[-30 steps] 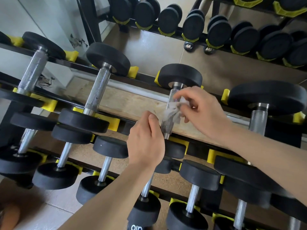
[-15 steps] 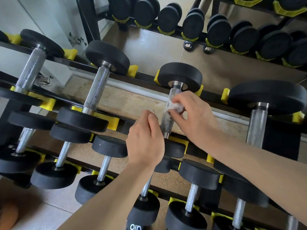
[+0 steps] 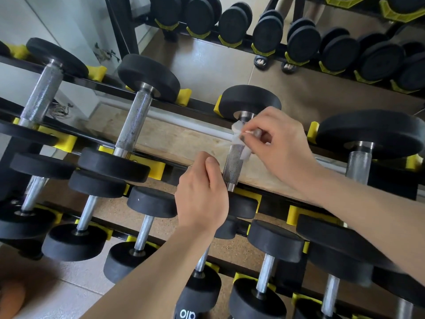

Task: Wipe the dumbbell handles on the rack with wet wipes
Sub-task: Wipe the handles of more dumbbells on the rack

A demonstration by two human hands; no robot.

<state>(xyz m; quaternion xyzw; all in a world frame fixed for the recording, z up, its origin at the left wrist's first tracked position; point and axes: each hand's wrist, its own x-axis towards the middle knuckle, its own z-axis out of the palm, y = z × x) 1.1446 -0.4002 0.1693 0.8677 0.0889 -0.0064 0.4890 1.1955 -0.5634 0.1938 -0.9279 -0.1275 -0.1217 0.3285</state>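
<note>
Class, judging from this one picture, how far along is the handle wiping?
Done: nothing shows it; no handle visibly differs. In hand: the right hand pinches the wet wipe at the top of the third handle; the left hand is curled beside it. Left: unclear.

bare forearms (image 3: 142, 277), no sleeves

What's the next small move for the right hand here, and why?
Probably slide the right hand with the wet wipe down the handle: the wipe sits bunched at the top end by the far weight, and the knurled stretch below shows bare down to the left hand.
</note>
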